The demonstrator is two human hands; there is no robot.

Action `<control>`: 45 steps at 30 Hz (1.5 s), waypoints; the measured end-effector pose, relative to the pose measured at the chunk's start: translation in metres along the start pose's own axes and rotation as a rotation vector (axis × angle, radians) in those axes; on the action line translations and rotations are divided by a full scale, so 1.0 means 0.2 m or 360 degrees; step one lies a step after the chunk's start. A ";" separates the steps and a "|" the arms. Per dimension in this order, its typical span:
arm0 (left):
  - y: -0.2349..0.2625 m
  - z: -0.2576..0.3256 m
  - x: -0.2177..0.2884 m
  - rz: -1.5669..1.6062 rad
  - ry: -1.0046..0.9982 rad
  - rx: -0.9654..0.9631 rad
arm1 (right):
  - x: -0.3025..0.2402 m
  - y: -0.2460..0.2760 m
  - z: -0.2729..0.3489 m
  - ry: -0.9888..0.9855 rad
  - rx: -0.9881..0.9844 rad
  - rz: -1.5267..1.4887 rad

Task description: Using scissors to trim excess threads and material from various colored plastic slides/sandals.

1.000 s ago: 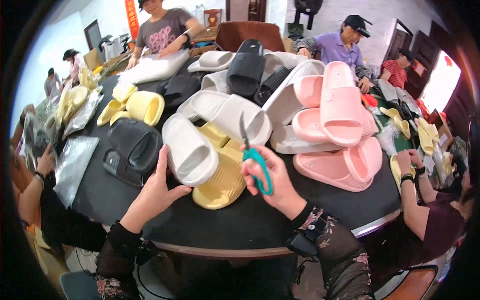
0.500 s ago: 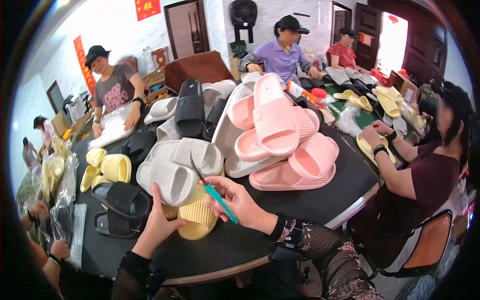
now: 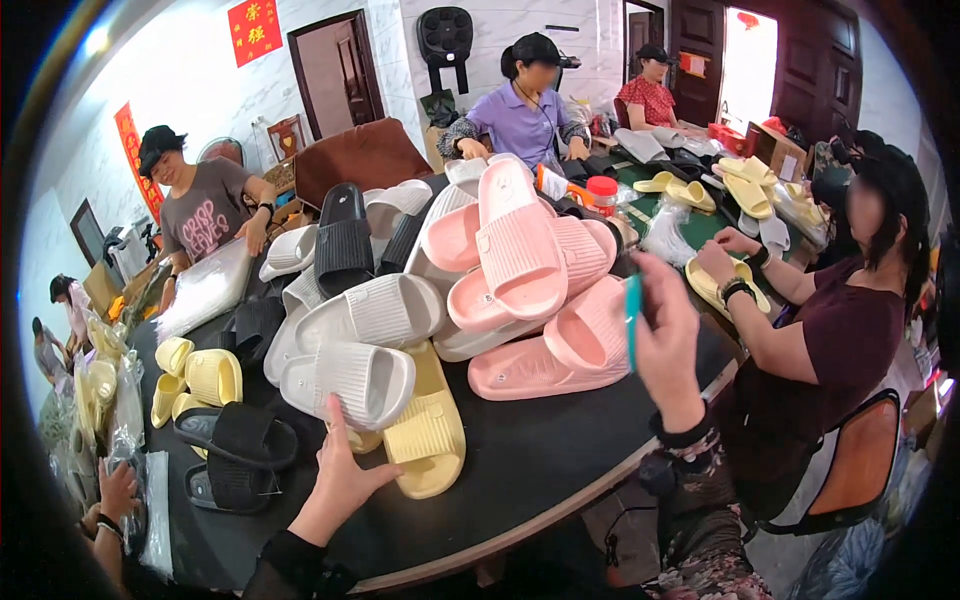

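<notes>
My left hand is open, thumb and forefinger spread. Its forefinger reaches to the near edge of a light grey slipper, and its thumb lies by a yellow slipper. My right hand is raised to the right of the pink slippers, closed around a tool with a teal handle; its blade cannot be made out now. Grey slippers lie heaped behind the one at my left hand. Black slippers lie to the left.
The black tabletop curves along its near edge. Small yellow slippers lie at left, near a person with plastic bags. At right a person handles a yellow slipper beside a chair. A red-lidded jar stands behind the pile.
My right hand has lifted the teal-handled tool away from the yellow slipper, up and to the right. My left hand stays beside the slippers, and more of the yellow one shows. The view has shifted.
</notes>
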State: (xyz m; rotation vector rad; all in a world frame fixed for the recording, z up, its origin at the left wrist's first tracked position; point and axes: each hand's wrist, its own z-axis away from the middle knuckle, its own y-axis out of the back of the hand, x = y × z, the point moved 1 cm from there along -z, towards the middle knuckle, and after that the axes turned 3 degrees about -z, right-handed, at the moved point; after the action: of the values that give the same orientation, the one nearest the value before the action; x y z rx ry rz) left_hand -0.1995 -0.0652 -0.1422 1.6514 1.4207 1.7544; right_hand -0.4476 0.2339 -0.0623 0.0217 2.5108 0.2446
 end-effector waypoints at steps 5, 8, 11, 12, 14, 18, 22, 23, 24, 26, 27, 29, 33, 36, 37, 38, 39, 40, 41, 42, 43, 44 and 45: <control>-0.05 -0.05 0.05 -0.0010 -0.0007 0.0045 | 0.35 0.09 -0.08 -0.0182 0.0095 0.0140; -0.10 -0.08 0.11 0.0048 -0.0055 0.0009 | 0.50 0.09 -0.09 -0.0410 0.0130 -0.0018; -0.11 -0.09 0.13 -0.0019 -0.0059 0.0061 | 0.62 0.00 -0.08 -0.0359 0.0160 -0.0153; -0.11 -0.09 0.13 -0.0044 -0.0111 0.0111 | 0.64 -0.02 -0.07 -0.0420 0.0099 -0.0053; -0.12 -0.11 0.16 -0.0011 -0.0097 0.0093 | 0.64 0.00 -0.09 -0.0392 0.0093 -0.0053; -0.12 -0.11 0.16 0.0019 -0.0054 0.0082 | 0.64 -0.06 -0.15 -0.0413 0.0043 -0.0255; -0.20 -0.17 0.17 0.0079 -0.0044 0.0053 | 0.72 -0.11 -0.19 -0.0367 0.0026 -0.0264; -0.19 -0.18 0.20 0.0086 -0.0049 0.0075 | 0.70 -0.11 -0.21 -0.0380 -0.0004 -0.0249; -0.19 -0.18 0.22 0.0068 -0.0036 0.0076 | 0.68 -0.11 -0.24 -0.0394 -0.0033 -0.0234; -0.21 -0.22 0.22 0.0049 -0.0001 0.0070 | 0.65 -0.12 -0.25 -0.0444 -0.0065 -0.0256; -0.23 -0.24 0.22 0.0064 0.0020 0.0058 | 0.64 -0.12 -0.26 -0.0496 -0.0085 -0.0273; -0.24 -0.27 0.24 0.0086 0.0044 0.0048 | 0.65 -0.10 -0.25 -0.0531 -0.0075 -0.0336; -0.23 -0.32 0.28 -0.0081 -0.0038 0.0131 | 0.65 -0.10 -0.23 -0.0565 -0.0104 -0.0337; -0.22 -0.33 0.28 -0.0230 0.0043 0.0096 | 0.65 -0.13 -0.24 -0.0401 -0.0094 -0.0419; -0.23 -0.34 0.28 -0.0231 0.0092 0.0117 | 0.66 -0.15 -0.24 -0.0250 -0.0058 -0.0354; -0.23 -0.35 0.28 -0.0276 0.0093 0.0089 | 0.63 -0.15 -0.25 -0.0239 -0.0091 -0.0296; -0.23 -0.36 0.27 -0.0321 0.0099 0.0063 | 0.66 -0.15 -0.23 -0.0408 -0.0061 -0.0476; -0.24 -0.38 0.29 -0.0318 0.0063 0.0095 | 0.66 -0.11 -0.25 -0.0402 -0.0063 -0.0450; -0.24 -0.40 0.30 -0.0324 0.0043 0.0126 | 0.69 -0.10 -0.26 -0.0403 -0.0076 -0.0438; -0.24 -0.42 0.31 -0.0304 0.0058 0.0111 | 0.74 -0.09 -0.25 -0.0327 -0.0092 -0.0368; -0.27 -0.45 0.32 -0.0261 0.0020 0.0134 | 0.78 -0.03 -0.26 -0.0243 -0.0090 -0.0271; -0.25 -0.46 0.34 -0.0268 0.0064 0.0090 | 0.83 0.00 -0.26 -0.0342 -0.0119 -0.0243; -0.23 -0.46 0.33 -0.0279 0.0116 0.0041 | 0.81 -0.03 -0.26 -0.0448 -0.0152 -0.0218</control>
State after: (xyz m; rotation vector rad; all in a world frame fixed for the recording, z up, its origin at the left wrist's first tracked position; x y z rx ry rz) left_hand -0.3170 -0.0311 -0.1278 1.4402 1.5748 1.7195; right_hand -0.6087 0.2309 -0.1157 -0.1447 2.2076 0.2840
